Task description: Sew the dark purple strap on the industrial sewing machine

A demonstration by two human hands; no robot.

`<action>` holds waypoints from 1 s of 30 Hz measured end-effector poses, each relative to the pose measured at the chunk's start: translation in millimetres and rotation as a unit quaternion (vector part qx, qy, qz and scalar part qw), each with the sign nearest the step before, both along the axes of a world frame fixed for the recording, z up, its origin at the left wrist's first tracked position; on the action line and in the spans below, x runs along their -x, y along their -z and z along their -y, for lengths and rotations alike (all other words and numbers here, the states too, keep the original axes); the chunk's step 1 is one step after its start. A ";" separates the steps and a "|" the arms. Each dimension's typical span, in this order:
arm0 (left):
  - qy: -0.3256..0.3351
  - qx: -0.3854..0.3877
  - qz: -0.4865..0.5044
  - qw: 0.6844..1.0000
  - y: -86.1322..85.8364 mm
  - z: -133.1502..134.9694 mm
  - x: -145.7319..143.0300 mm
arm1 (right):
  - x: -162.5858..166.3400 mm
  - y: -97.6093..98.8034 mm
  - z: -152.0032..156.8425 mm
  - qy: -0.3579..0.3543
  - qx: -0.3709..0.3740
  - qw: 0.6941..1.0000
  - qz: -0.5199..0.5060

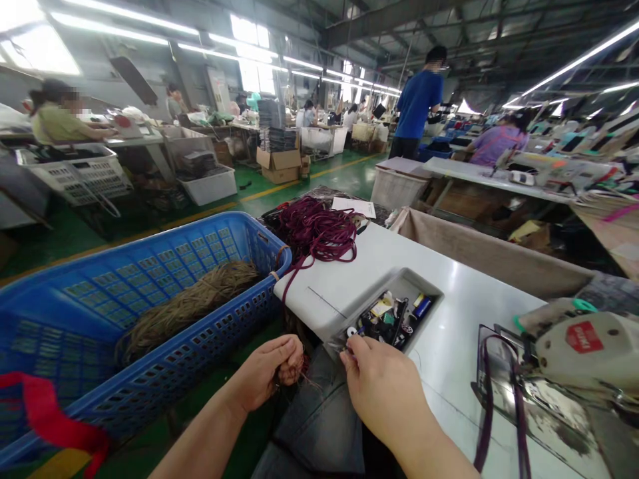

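My left hand [282,366] is closed in a fist above my lap, with thin reddish threads [312,382] sticking out of it. My right hand [384,386] is curled at the near edge of a grey tray [432,291] set into the white sewing table [449,332]. Its thumb and fingertips are pressed together, and whatever they hold is hidden. Small black, yellow and blue items [394,313] fill the tray. A purple cord bundle [319,229] lies on the table's far corner, one strand hanging over the edge.
A blue basket [164,352] holding a brown cord bundle [194,303] stands at left, with a red strap [54,419] over its rim. On the right is a sewing machine [579,346] with purple cord loops [489,399]. Beyond stands a person in blue [422,96].
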State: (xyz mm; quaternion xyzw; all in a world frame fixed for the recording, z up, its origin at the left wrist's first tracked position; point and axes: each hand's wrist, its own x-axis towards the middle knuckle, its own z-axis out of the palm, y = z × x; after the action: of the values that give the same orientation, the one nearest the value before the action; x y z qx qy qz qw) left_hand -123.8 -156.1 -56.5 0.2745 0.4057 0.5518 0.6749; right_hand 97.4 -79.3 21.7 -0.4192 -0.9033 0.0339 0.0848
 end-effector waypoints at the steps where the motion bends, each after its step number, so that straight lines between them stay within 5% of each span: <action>1: 0.007 0.008 -0.015 1.000 0.8 -0.6 -0.1 | -0.5 -0.7 0.0 0.002 -0.003 1.000 -0.002; 8: 0.037 0.072 -0.210 0.974 25.3 -16.4 -31.3 | -0.9 -1.3 0.0 0.013 -0.023 1.000 -0.013; 16: 0.083 0.032 -0.101 0.991 47.1 -33.7 -74.2 | -11.8 2.0 -0.2 0.027 -0.032 0.999 -0.009; 23: 0.071 0.063 -0.054 0.994 52.2 -17.5 -40.9 | -16.3 7.4 -0.8 0.025 -0.021 0.999 -0.007; 30: -0.015 0.027 0.028 0.999 25.7 -2.7 -3.9 | 3.6 6.9 -0.4 0.006 0.019 1.000 -0.004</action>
State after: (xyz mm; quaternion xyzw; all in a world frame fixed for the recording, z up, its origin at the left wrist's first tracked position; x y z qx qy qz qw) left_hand -119.9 -153.4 -82.2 0.2345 0.4052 0.5586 0.6847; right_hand 93.7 -78.9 14.8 -0.4260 -0.8996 0.0519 0.0808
